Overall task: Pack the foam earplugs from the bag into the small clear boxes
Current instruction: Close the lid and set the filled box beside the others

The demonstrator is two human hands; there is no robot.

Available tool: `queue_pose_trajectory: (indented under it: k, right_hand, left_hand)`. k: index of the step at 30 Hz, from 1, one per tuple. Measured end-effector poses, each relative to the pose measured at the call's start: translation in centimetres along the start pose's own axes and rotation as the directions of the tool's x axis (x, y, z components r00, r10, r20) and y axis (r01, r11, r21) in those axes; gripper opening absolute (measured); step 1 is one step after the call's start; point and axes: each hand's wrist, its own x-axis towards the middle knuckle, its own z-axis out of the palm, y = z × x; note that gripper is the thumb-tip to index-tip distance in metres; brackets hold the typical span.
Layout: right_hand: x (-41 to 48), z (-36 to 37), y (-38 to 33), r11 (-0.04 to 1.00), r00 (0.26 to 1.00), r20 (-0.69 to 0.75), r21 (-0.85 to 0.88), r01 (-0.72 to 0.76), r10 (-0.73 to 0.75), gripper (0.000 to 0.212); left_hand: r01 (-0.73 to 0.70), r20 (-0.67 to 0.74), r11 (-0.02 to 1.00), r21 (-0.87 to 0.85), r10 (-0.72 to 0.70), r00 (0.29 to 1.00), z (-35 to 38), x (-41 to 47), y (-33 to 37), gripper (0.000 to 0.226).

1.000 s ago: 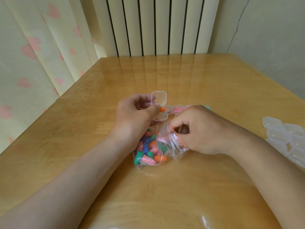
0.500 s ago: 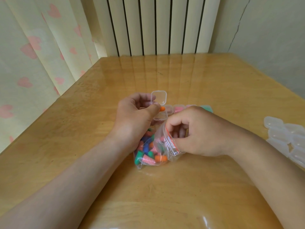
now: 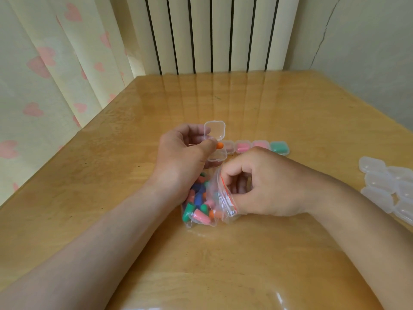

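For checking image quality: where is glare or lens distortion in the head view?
Head view: the glossy table mirrors the radiator in streaks; a bright highlight sits at the bottom edge; the curtain folds lean outward; the bag looks sharp.

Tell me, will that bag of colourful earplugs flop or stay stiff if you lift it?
Probably floppy: the bag is thin clear plastic, crumpled where the right hand pinches its mouth. Likely light, since it holds only small foam earplugs. They would probably shift and bunch at the bottom when lifted.
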Motion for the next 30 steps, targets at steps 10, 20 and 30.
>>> queue_pose_trajectory:
  k: [10,20,30]
  right_hand:
    - [-0.2,0.1,-0.7,0.984,0.992,0.063,-0.150,-0.098,0.108,0.039]
    - [-1.1,-1.7,-0.6,0.994,0.994,-0.011,-0.007,-0.107,0.107,0.017]
    - [-1.4,-4.1,0.6,0.983,0.892,-0.452,0.170,0.068,0.016,0.018]
  left_hand:
    - [-0.003,0.031,1.000,-0.009,0.004,1.000,0.0,-0.1,0.1,0.016]
    - [-0.013,0.010,0.999,0.042,0.012,1.000,-0.2,0.0,-0.2,0.015]
    - [0.019,0.045,0.999,-0.046,-0.017,0.999,-0.1,-0.1,0.2,0.021]
